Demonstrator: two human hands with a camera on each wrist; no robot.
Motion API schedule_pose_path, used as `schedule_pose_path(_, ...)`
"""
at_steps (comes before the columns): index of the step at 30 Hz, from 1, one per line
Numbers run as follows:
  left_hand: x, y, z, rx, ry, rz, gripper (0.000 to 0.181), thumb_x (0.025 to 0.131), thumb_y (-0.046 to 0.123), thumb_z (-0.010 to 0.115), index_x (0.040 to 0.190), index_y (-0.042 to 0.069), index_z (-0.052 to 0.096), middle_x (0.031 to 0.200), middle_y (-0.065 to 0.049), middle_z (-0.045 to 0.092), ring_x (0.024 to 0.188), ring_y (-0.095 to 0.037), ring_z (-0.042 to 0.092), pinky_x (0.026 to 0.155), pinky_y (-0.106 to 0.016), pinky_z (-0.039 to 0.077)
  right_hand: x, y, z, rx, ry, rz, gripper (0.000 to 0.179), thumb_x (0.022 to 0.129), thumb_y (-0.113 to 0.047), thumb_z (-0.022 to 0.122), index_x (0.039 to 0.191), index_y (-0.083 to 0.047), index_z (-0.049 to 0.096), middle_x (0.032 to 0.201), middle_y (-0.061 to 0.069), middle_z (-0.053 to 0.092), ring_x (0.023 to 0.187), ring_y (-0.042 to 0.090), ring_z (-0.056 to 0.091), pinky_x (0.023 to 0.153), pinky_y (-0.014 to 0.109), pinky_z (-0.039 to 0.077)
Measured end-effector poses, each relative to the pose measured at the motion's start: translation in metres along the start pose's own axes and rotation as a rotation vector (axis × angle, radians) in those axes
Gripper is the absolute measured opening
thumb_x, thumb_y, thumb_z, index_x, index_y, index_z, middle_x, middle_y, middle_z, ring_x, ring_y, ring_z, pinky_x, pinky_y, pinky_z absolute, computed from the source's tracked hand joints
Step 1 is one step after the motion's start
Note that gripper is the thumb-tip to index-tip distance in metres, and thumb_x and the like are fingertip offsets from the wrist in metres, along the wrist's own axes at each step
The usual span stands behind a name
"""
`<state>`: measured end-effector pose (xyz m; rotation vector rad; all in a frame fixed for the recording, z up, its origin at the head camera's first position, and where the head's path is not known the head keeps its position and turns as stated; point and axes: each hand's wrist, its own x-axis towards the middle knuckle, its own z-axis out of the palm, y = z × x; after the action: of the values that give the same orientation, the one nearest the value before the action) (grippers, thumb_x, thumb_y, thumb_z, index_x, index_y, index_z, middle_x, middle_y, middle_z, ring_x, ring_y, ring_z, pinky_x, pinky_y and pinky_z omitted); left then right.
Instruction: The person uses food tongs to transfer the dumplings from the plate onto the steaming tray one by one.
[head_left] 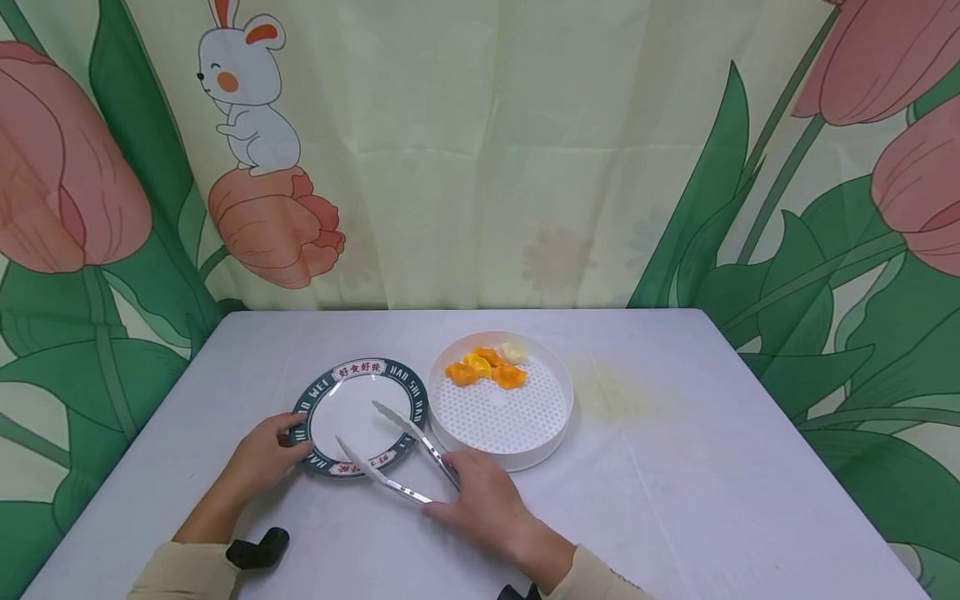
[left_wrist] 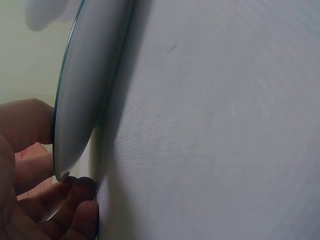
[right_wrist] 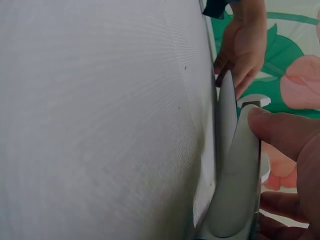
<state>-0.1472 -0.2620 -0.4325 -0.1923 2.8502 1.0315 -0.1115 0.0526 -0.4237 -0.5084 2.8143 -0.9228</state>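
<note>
My left hand [head_left: 266, 457] grips the near left rim of a round plate [head_left: 330, 412], white with a dark lettered border. In the left wrist view, the plate [left_wrist: 90, 75] is seen edge-on, with a finger against its rim and other fingertips low by the cloth. My right hand [head_left: 491, 504] holds metal tongs [head_left: 420, 435], their two arms spread apart, tips over the plate with nothing between them. Beside the plate stands a round white tray [head_left: 487, 421] with a perforated base. In it, several orange and yellow dumpling-like pieces [head_left: 510, 377] and a whitish one [head_left: 513, 352] lie grouped toward the back.
A white cloth covers the table [head_left: 697, 467], with a faint yellowish stain [head_left: 618, 392] right of the tray. Behind the table hangs a curtain [head_left: 487, 167] printed with tulips and a rabbit. Dark wrist-worn devices [head_left: 258, 550] sit near both sleeves.
</note>
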Motion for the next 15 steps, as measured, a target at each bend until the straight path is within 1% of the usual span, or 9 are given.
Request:
schedule_pose_path(3, -0.0003, 0.0005, 0.0005, 0.007, 0.002, -0.005, 0.061, 0.095, 0.016, 0.065, 0.144, -0.013, 0.041, 0.141, -0.039, 0.04, 0.123, -0.051, 0.045, 0.099, -0.061, 0.044, -0.0009, -0.0006, -0.0014, -0.033, -0.004, -0.006, 0.061, 0.077, -0.042, 0.085, 0.124, -0.007, 0.066, 0.103, -0.002, 0.063, 0.087, 0.012, 0.052, 0.071, 0.028, 0.048)
schedule_pose_path(8, -0.0001, 0.0005, 0.0004, 0.017, 0.007, -0.005, 0.062, 0.095, 0.017, 0.065, 0.144, -0.012, 0.042, 0.14, -0.038, 0.041, 0.12, -0.05, 0.046, 0.098, -0.061, 0.045, -0.0031, -0.0007, -0.0031, -0.096, 0.003, -0.018, 0.06, 0.078, -0.044, 0.083, 0.123, -0.007, 0.066, 0.1, -0.003, 0.062, 0.085, 0.012, 0.051, 0.069, 0.028, 0.048)
schedule_pose_path(15, 0.0002, -0.0006, 0.0017, 0.013, 0.007, -0.007, 0.062, 0.095, 0.018, 0.064, 0.144, -0.012, 0.042, 0.141, -0.039, 0.04, 0.121, -0.05, 0.046, 0.098, -0.061, 0.045, -0.0052, 0.0008, -0.005, -0.096, 0.012, -0.034, 0.057, 0.079, -0.043, 0.082, 0.119, -0.007, 0.066, 0.09, -0.007, 0.056, 0.081, 0.011, 0.048, 0.065, 0.027, 0.044)
